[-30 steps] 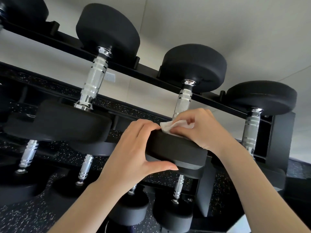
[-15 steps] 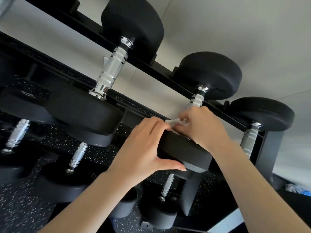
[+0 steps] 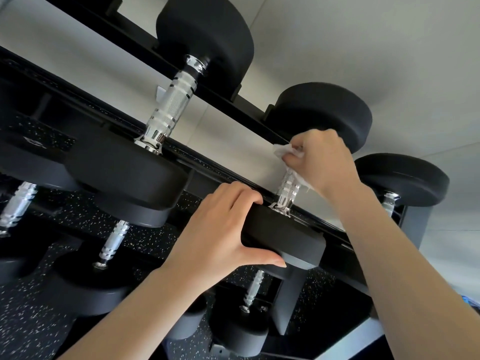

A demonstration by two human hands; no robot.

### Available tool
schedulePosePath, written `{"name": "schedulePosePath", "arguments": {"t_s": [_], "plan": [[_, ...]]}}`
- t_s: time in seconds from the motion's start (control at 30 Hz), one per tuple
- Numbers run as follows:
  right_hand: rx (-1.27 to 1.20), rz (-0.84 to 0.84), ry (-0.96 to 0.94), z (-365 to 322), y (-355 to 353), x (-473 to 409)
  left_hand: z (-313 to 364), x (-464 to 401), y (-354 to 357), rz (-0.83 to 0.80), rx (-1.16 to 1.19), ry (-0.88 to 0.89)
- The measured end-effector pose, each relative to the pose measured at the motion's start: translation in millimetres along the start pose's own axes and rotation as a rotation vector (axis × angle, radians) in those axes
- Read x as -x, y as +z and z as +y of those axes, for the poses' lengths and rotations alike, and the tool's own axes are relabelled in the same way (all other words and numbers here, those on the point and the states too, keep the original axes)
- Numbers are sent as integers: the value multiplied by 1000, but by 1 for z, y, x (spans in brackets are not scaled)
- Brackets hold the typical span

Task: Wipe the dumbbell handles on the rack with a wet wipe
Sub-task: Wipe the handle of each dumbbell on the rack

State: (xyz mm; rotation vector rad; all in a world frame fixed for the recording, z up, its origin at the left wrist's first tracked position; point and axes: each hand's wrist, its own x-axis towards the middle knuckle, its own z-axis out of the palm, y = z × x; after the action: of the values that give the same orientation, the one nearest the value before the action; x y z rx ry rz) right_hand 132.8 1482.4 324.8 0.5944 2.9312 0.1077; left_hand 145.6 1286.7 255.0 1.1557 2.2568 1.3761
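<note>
A black dumbbell lies across the top tier of the black rack (image 3: 223, 165), its knurled chrome handle (image 3: 287, 189) bare at the lower end. My right hand (image 3: 324, 162) is wrapped round the upper part of that handle with a crumpled white wet wipe (image 3: 285, 152) pinched against the metal. My left hand (image 3: 220, 235) grips the edge of the near black weight head (image 3: 283, 235), fingers over the top and thumb under it. The far head (image 3: 322, 113) sits behind my right hand.
A larger dumbbell with a chrome handle (image 3: 168, 107) lies to the left on the same tier, and a smaller one (image 3: 405, 178) to the right. Several more dumbbells (image 3: 114, 242) rest on lower tiers over speckled black flooring. A pale wall is behind the rack.
My right hand slid the wipe up the handle from the near head towards the far head, baring the lower chrome. My left hand kept its grip. The view shifted closer and leftward.
</note>
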Motion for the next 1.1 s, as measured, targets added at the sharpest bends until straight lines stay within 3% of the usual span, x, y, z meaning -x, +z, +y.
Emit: {"name": "schedulePosePath", "arguments": {"t_s": [0.4,0.6,0.73,0.97,1.1], "plan": [[-69,268,82,13,13,-10,1,0,-1,-13,-5,-5],[-267,477,136,19,30,12,2,-1,-3,-16,-47,-2],[-566,396,251,22,30,23,0,-1,-2,-34,-64,20],[-740,177,306,19,24,50,2,-5,-7,-112,-105,33],[-874,287,390,34,22,82,10,-13,-11,-180,-184,77]]}}
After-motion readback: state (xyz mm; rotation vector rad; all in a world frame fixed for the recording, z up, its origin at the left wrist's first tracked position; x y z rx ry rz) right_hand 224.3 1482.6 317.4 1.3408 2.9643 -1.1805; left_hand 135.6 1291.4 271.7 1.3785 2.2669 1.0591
